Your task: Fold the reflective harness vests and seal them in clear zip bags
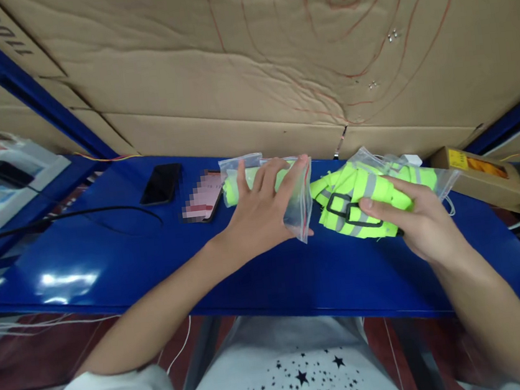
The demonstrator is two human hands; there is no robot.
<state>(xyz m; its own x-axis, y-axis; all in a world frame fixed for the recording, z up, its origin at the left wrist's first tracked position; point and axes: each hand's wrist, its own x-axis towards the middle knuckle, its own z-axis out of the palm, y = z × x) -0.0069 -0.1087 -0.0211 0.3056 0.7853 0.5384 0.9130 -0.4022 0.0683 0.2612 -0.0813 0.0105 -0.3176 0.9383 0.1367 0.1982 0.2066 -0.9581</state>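
Observation:
On the blue table [154,257], my left hand [264,210] lies over a clear zip bag [299,215] with a red seal line and neon yellow material inside. Its fingers are spread, and the thumb and forefinger are at the seal edge of the bag. To the right, my right hand [416,221] grips a folded bundle of neon yellow straps [358,193] with grey reflective stripes and black buckles, thumb on top. Behind that bundle, more yellow material in clear bags [427,177] partly shows.
A black phone [161,184] and a phone with a lit screen [204,198] lie left of the bags. An open cardboard box [483,176] stands at the right. Cardboard sheets [227,67] rise behind the table. A black cable [79,214] hangs over the left side.

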